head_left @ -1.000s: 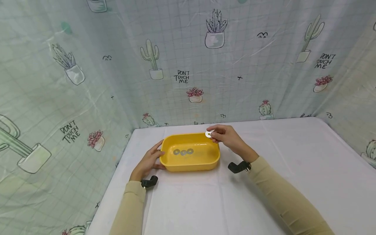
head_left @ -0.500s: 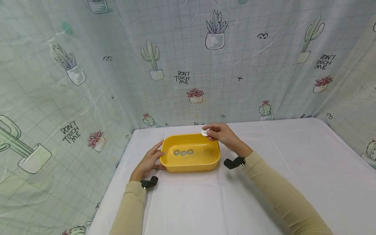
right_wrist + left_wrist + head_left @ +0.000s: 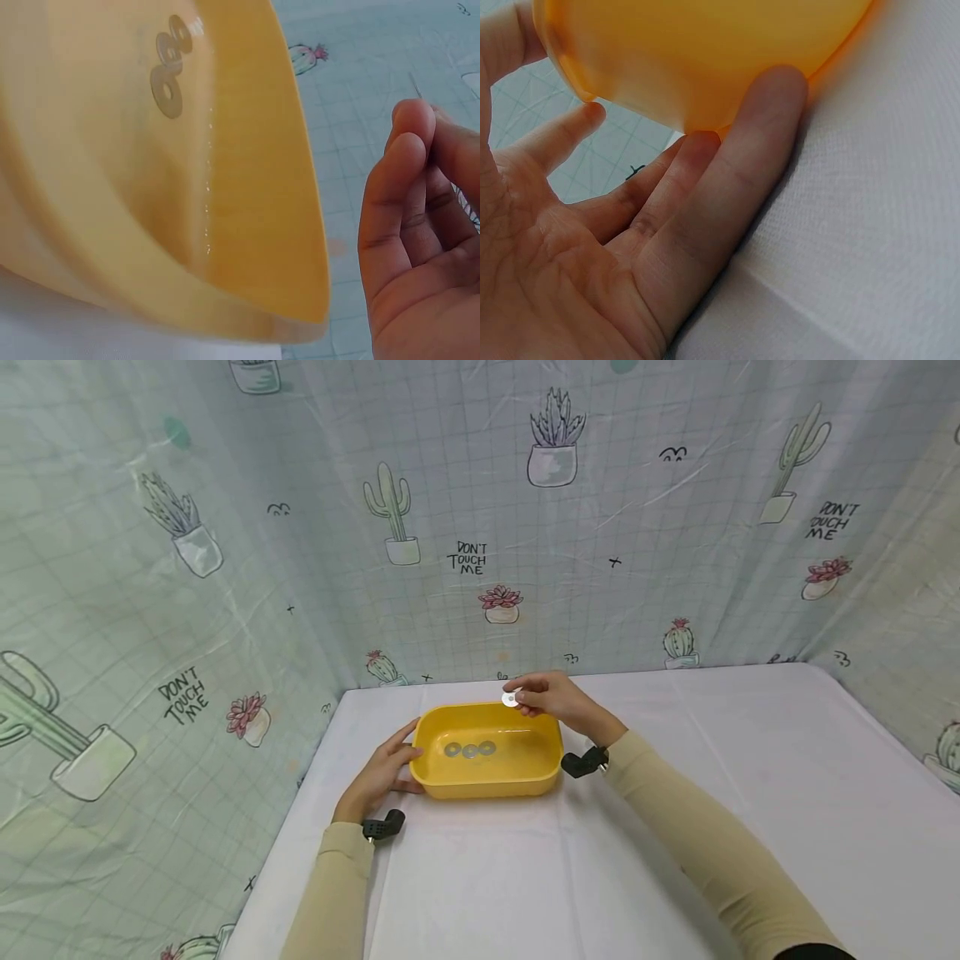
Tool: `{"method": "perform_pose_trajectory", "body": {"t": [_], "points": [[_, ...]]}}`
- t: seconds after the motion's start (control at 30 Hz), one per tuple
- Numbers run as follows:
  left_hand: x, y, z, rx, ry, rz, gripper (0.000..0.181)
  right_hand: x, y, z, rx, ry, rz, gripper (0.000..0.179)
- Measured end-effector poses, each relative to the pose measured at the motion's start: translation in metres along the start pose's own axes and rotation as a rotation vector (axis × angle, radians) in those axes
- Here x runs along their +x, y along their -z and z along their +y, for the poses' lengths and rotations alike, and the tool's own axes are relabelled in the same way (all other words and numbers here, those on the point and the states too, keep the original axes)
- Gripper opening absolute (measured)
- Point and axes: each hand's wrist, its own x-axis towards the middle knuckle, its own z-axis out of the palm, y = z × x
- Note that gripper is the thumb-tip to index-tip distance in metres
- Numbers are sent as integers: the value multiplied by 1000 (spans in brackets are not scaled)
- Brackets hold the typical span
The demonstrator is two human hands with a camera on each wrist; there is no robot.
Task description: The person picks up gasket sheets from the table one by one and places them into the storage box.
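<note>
My left hand (image 3: 375, 777) holds the left end of a yellow oblong plastic tub (image 3: 487, 789). One digit reaches over the rim, and the other fingers (image 3: 772, 112) lie along the outside wall in the left wrist view. Over the tub's far right rim, my right hand (image 3: 551, 697) pinches a flat metal washer (image 3: 511, 698) between thumb and fingers. In the right wrist view that washer (image 3: 416, 86) appears edge-on as a thin line above the fingertips. Three similar grey washers (image 3: 469, 751) lie in a row on the tub's floor, left of its middle.
A white cloth (image 3: 480, 877) covers the table under the tub. Behind and to the left hangs a pale curtain (image 3: 450, 635) printed with cacti and lettering. Each wrist wears a dark strapped camera, the right one (image 3: 583, 763) close to the tub's right end.
My right hand has moved left along the tub's far rim, carrying the washer with it. The left hand, the tub and the washers inside it stay where they were.
</note>
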Motion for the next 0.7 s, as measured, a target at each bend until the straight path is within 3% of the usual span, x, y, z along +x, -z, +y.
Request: {"method": "perform_pose_trajectory", "body": {"t": [0.3,0.7], "points": [[1,0,0,-7,1,7,63,15,-6,1,-40,9,-72,28],[5,0,-3,-7,-4,3,63,31,-8,5,-98,-47,-107,23]]}}
